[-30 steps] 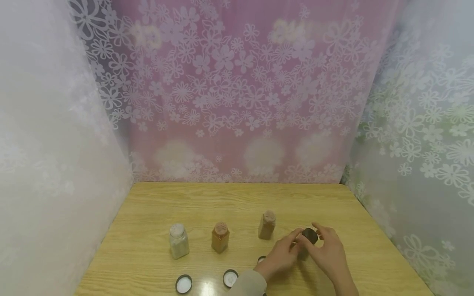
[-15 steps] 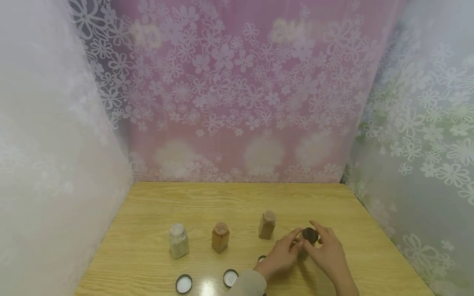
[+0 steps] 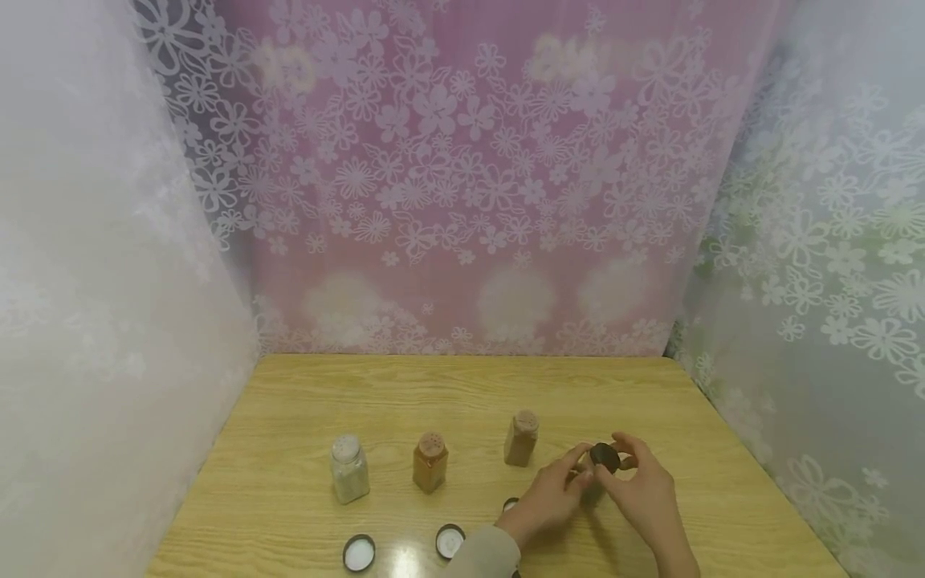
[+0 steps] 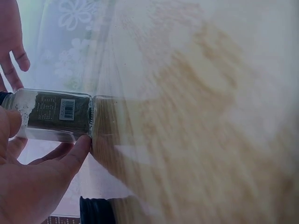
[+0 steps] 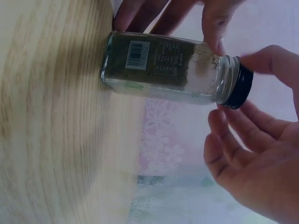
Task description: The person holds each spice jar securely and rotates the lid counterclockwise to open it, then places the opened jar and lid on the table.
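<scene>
On the wooden table (image 3: 303,449), the left hand (image 3: 547,499) grips a spice jar (image 5: 163,67) standing right of three uncapped jars, while the right hand (image 3: 645,496) pinches its black cap (image 5: 240,87); a crooked twist could cross-thread it.

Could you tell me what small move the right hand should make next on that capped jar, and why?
Probably a twist of the black cap. The left hand grips the jar upright on the table, and the right hand has its fingertips at the cap. The other three jars stand uncapped with loose caps lying in front, so this cap likely comes off too.
</scene>
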Motion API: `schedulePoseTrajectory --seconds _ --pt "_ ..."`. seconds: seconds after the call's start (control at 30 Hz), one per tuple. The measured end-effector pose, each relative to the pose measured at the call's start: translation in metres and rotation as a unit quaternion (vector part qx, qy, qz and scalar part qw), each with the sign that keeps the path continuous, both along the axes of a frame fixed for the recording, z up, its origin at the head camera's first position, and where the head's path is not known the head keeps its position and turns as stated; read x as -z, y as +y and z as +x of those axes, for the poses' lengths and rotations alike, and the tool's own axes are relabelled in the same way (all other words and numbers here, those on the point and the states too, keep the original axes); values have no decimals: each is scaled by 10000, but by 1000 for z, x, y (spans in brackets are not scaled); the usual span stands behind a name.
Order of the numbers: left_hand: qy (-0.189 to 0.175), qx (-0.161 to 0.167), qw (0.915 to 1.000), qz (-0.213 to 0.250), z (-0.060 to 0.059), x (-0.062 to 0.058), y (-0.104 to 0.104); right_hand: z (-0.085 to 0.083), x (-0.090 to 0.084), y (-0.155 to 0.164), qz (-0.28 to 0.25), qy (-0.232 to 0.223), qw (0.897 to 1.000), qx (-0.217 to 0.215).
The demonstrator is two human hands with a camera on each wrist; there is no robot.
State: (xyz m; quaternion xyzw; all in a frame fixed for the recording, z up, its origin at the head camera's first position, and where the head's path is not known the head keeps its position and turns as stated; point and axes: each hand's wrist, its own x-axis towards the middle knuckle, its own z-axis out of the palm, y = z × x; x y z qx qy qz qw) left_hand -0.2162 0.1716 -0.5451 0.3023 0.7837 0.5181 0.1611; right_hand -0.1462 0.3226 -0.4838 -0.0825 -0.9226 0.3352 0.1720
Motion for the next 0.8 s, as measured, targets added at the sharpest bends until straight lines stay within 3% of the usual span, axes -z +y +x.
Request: schedulePoseTrajectory --seconds 0.27,0.5,0.8 --pt "56 2 9999 -87 -2 2 0 0 0 0 34 -142 9997 186" --pt "121 34 9999 -79 -3 4 0 -3 0 -2 169 -50 9998 -38" --pt "53 20 10000 -52 -3 5 0 -2 -1 -2 -58 -275 9992 293"
